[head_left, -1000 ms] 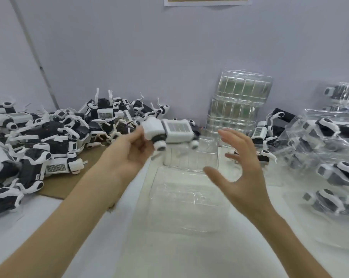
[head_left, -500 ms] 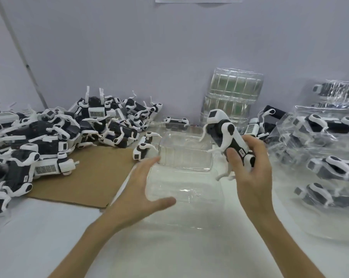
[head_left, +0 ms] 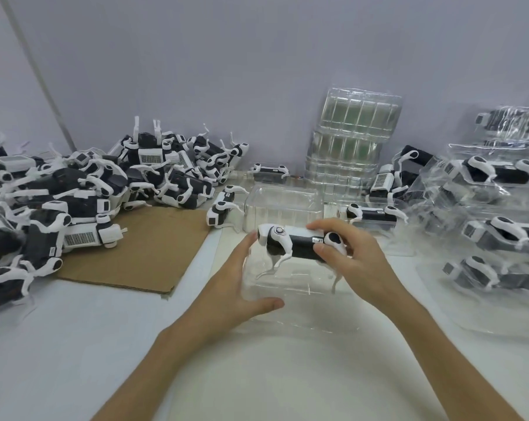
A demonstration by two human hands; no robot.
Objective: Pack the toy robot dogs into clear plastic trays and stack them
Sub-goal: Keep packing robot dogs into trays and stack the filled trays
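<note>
- Toy robot dog [head_left: 299, 243], black and white: hanging level just above the clear plastic tray [head_left: 302, 317], legs pointing down into it, near the middle of the table.
- Right hand [head_left: 360, 265]: gripping the dog's right-hand end, fingers curling over its top, thumb pressing on the near side.
- Left hand [head_left: 236, 287]: lying spread against the tray's left side, fingers straight, thumb stretching along the near edge, fingertips reaching up to the dog's left end.
- Clear plastic tray: sitting flat on the white table [head_left: 75, 344], directly under the dog and between the two hands.
- Deeper clear tub [head_left: 283, 205]: standing just behind the tray, holding nothing visible.
- Stack of empty trays [head_left: 354, 141]: standing on edge against the wall [head_left: 257, 71], behind the tub.
- Pile of loose dogs [head_left: 75, 189]: sprawling at the left, partly resting on a cardboard sheet [head_left: 154, 250].
- Stray dog [head_left: 223, 212]: lying just left of the tub, near the cardboard's corner.
- Packed trays [head_left: 494, 226]: sitting layered at the right, each holding dogs under clear plastic.
</note>
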